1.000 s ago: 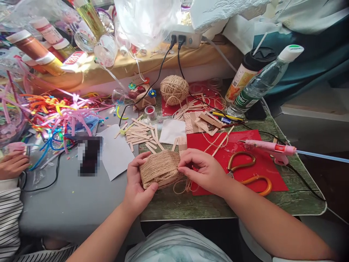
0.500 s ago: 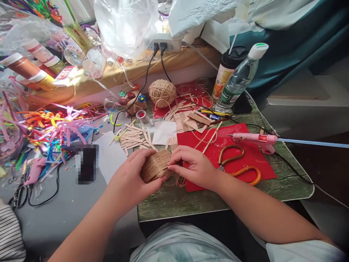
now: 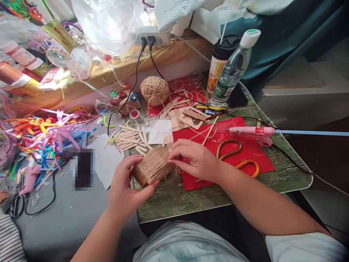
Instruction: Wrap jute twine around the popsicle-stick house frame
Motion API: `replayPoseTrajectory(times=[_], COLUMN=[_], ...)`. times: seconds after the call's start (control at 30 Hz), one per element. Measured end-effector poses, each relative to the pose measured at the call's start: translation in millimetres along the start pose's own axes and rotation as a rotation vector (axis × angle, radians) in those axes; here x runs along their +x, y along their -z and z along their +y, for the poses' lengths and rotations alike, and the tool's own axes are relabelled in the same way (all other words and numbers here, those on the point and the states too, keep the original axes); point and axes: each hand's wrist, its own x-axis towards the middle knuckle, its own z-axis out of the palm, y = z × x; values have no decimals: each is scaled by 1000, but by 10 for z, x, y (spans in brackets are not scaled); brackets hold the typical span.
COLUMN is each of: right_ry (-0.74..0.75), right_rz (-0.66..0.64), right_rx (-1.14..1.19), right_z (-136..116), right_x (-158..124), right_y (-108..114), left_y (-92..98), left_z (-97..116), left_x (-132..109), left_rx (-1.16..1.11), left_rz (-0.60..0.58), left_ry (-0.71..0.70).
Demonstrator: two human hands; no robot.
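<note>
My left hand [image 3: 129,185] grips a block wrapped in rows of jute twine [image 3: 152,165], thumb along its near edge and fingers at its far left side. At the block's right end, my right hand [image 3: 195,158] is closed in a pinch on the twine, the fingertips partly hiding the strand. Loose loops of twine [image 3: 174,173] hang below those fingers. Beyond the hands sits a ball of twine [image 3: 155,91]. Scissors with orange-brown handles [image 3: 249,165] lie on a red sheet [image 3: 191,178] near my right wrist, their blades mostly hidden.
A pink glue gun [image 3: 251,131] with a long glue stick rests at the right. Behind stand a water bottle [image 3: 231,72] and a lidded cup [image 3: 216,65]. Wooden craft sticks [image 3: 128,140] lie beyond the block. Black cords cross the table; pipe cleaners [image 3: 49,127] pile up leftward.
The left hand has shifted left and loosened its cover, so more of the wrapped block shows. The right hand keeps its pinch at the block's end. The camera view has shifted slightly.
</note>
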Motion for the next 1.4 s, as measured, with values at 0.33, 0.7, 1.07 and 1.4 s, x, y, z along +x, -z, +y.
replayPoseTrajectory(times=[0.33, 0.7, 1.07, 1.4], right_ry=[-92, -174, -150, -182], right_rz=[-1, 43, 61, 73], right_rx=[67, 117, 91, 113], right_z=[6, -14, -40, -87], right_x=[-23, -42, -49, -52], right_y=[-131, -262, -302, -332], left_y=[42, 210, 207, 245], left_z=[19, 403, 556, 528], left_x=[-99, 17, 274, 232], left_rx=[18, 372, 504, 485], left_rz=[-26, -261, -353, -376], left_ry=[25, 106, 109, 101])
